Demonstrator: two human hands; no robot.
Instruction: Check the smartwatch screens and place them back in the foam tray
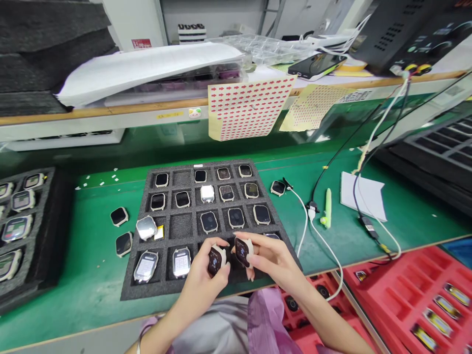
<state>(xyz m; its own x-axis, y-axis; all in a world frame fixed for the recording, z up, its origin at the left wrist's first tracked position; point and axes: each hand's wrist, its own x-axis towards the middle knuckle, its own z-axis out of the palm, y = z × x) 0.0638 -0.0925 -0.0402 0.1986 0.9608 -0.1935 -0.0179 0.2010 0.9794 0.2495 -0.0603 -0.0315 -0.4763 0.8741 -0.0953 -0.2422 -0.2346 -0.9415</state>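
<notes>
My left hand [202,275] is closed round a small cream-cased watch body [215,259] with a dark screen. My right hand [271,258] pinches a second watch body [242,250] of the same kind right beside the first. Both hands hover over the near edge of a black foam tray [181,227] on the green table. The tray's square pockets hold several watch bodies, most with dark screens, two with lit white screens [181,261] in the front row. Some pockets are bare.
Two loose watch bodies [119,216] lie left of the tray, one more [278,187] on a white cable at its right. Another foam tray [22,231] stands far left. A green pen [327,208], white paper [363,194], cables and red trays [405,290] lie right. Sticker sheets [247,109] hang from the shelf.
</notes>
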